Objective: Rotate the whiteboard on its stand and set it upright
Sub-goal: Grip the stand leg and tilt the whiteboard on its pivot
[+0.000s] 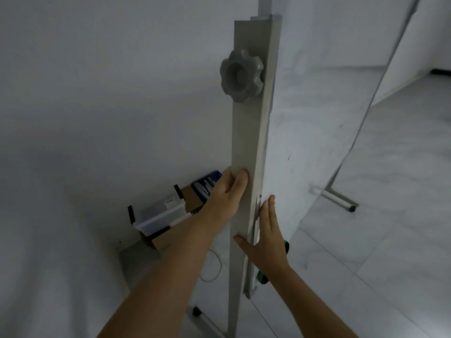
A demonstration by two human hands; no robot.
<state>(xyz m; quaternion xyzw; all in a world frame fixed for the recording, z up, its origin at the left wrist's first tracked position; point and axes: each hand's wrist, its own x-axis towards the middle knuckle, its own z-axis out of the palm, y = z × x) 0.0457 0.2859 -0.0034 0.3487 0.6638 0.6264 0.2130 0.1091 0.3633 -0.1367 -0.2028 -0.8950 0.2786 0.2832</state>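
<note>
The whiteboard [317,132] hangs almost vertical, seen nearly edge-on, its white face running off to the right. A grey metal stand post [246,132] rises in front of its near edge, with a grey lobed knob [241,75] high on it. My left hand [225,193] is wrapped around the post from the left, thumb lying on its front face. My right hand [267,235] lies flat with fingers straight on the board's near frame edge, thumb touching the post. Something green [284,247] shows behind my right hand.
A white wall fills the left. On the floor against it sit a cardboard box [166,237] with a clear plastic case, a blue box [207,184] and a white cable [214,269]. The stand's feet with black casters [196,311] rest on pale floor tiles; the far foot [341,200] stands right.
</note>
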